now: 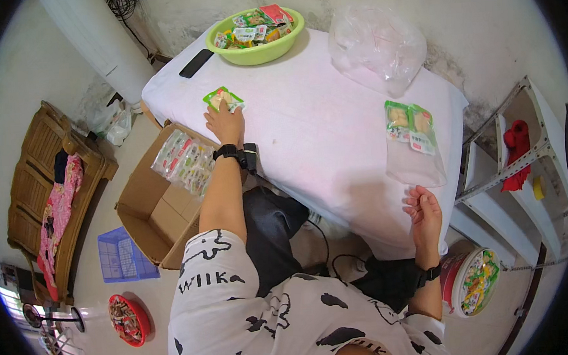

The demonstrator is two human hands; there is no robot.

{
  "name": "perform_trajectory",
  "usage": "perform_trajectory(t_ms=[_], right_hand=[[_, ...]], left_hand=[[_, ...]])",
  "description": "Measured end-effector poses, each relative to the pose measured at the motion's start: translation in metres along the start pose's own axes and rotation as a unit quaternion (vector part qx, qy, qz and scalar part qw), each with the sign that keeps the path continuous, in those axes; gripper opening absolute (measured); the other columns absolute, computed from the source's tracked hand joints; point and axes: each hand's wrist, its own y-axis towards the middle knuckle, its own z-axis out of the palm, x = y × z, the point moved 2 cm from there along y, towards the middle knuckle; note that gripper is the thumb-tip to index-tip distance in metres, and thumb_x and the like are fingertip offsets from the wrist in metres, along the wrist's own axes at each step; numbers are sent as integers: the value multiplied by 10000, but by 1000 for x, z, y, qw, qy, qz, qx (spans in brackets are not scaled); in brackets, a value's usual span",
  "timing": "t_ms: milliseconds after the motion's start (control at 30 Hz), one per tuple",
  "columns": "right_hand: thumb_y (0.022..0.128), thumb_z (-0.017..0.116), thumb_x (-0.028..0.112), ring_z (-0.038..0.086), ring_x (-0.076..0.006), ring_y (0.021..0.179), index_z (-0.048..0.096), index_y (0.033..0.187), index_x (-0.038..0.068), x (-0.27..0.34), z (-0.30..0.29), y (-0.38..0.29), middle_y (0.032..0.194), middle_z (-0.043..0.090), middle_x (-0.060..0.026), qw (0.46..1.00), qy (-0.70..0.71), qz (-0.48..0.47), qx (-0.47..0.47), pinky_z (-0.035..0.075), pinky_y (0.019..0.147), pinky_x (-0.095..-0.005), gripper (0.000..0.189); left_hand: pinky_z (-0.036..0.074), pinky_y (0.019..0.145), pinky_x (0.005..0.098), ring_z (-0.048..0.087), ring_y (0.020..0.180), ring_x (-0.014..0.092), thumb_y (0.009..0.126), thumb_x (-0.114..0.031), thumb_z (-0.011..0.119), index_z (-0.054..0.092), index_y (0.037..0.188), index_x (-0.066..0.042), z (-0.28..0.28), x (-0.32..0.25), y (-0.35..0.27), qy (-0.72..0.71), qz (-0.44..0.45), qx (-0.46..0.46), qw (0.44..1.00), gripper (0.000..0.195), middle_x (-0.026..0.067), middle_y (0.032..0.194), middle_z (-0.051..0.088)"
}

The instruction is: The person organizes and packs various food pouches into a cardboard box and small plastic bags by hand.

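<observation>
My left hand (225, 125) reaches over a small green-edged food packet (222, 98) on the table's left side. Its fingers are spread, with a fingertip touching the packet's front. My right hand (423, 213) is palm-up and half curled at the table's right, just below the edge of a clear plastic bag (412, 167), with nothing visible in its fingers. At that bag's upper end, two similar packets lie side by side: a left packet (398, 117) and a right packet (421, 127). Whether they are inside the bag or on it, I cannot tell.
A green basin (257, 57) of packets and a black phone (196, 64) are at the back. A large plastic bag (378, 45) stands back right. Left of the table is a cardboard box (139, 201) holding bagged packets (185, 164). A bucket (449, 279) stands below right.
</observation>
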Motion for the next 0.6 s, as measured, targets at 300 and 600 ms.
perform_trajectory(t_ms=[300, 600], right_hand=[[940, 490, 189, 580, -154, 837, 548, 1127, -16, -7, 45, -1, 1004, 610, -100, 997, -58, 36, 45, 472, 718, -261, 284], [912, 522, 199, 546, -171, 1051, 448, 1269, 8, -32, 70, 6, 1215, 523, -112, 986, -104, 83, 99, 462, 807, -282, 411]], left_hand=[[401, 913, 453, 462, 1023, 421, 750, -237, 621, 613, 1063, -66, 4, -61, -50, -73, 200, 56, 975, 357, 234, 1231, 458], [438, 861, 436, 488, 1039, 369, 790, -236, 585, 630, 1016, -56, -54, -148, -148, -182, 294, 331, 878, 292, 199, 1166, 506]])
